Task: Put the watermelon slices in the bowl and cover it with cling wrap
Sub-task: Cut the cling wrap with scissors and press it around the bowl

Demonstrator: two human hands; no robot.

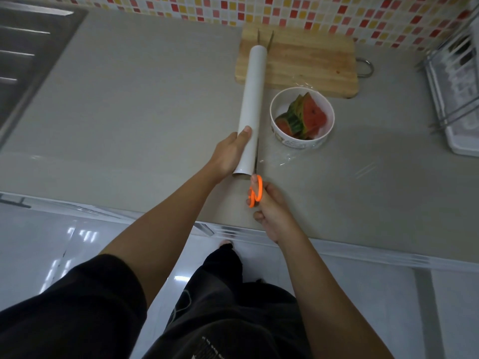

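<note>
A white bowl point(327, 110) stands on the grey counter, holding several watermelon slices point(304, 117). A clear sheet of cling wrap point(287, 159) stretches from the roll over the bowl. My left hand point(228, 155) grips the near end of the long white cling wrap roll point(254, 99), which lies to the left of the bowl. My right hand point(270, 208) holds orange-handled scissors point(255, 191), whose blades run along the roll's right edge at the film.
A wooden cutting board point(311, 60) lies behind the bowl against the tiled wall. A dish rack point(456, 86) stands at the right, and a steel sink point(28, 53) at the far left. The counter's front edge point(337, 246) runs below my hands.
</note>
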